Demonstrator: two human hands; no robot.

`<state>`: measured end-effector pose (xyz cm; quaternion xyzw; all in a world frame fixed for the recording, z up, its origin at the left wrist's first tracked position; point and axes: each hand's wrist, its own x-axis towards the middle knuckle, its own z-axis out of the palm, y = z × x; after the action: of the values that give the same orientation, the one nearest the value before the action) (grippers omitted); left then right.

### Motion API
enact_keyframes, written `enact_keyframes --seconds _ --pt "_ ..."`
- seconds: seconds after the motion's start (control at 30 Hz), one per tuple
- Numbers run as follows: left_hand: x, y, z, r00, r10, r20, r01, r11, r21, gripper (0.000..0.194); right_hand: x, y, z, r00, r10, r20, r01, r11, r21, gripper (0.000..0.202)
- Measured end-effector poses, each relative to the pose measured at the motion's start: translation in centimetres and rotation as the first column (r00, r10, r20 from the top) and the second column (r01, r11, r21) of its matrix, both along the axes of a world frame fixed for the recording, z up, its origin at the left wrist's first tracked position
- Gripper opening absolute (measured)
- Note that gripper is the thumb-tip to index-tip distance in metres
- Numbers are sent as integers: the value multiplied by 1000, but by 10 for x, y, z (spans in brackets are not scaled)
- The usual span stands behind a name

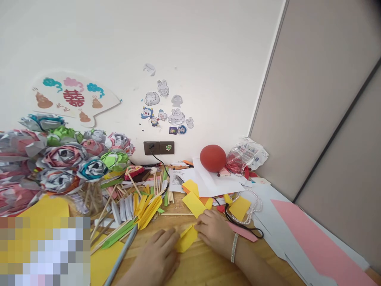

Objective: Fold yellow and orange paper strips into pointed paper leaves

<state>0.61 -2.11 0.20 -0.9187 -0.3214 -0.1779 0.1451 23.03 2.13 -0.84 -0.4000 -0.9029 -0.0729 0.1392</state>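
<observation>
1. Item: the yellow piece (187, 239) lies on the table (196, 272) between your two hands, with a fold or raised edge along its upper side. Its long axis runs roughly from seven o'clock to one o'clock.
2. Left hand (160, 251): palm down, fingers extended and lying close together, their tips at the left edge of the yellow piece. From this hand, the piece lies between two and three o'clock.
3. Right hand (214, 229): fingers bent, tips touching the piece's upper right corner. From here the piece lies between eight and nine o'clock. The thumb is not clearly seen, so whether you pinch the corner cannot be told.
4. Nearness: both hands reach the piece, one at each side; neither is plainly nearer. The right meets the one o'clock end of the long axis, the left the long side facing nine to ten o'clock.
5. Surroundings, taken from the piece: a flat yellow sheet (195, 204) between twelve and one o'clock; folded yellow strips (150, 210) near ten o'clock; a red balloon (212, 158) farther off, near one o'clock. A pink strip (244, 232) lies near three o'clock, beyond your right hand.
</observation>
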Motion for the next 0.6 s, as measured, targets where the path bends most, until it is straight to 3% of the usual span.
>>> enact_keyframes --seconds 0.17,0.4,0.6 --pt "-9 17 -14 986 159 -50 -159 987 4 19 -2 6 -12 999 29 24 -31 997 75 14" --pt "-11 20 -11 986 159 56 -154 985 -81 21 -8 10 -31 998 56 -5 -55 986 157 20" --pt "-10 22 -13 985 134 110 -130 991 -35 25 -10 3 -23 998 49 -46 -40 983 177 19"
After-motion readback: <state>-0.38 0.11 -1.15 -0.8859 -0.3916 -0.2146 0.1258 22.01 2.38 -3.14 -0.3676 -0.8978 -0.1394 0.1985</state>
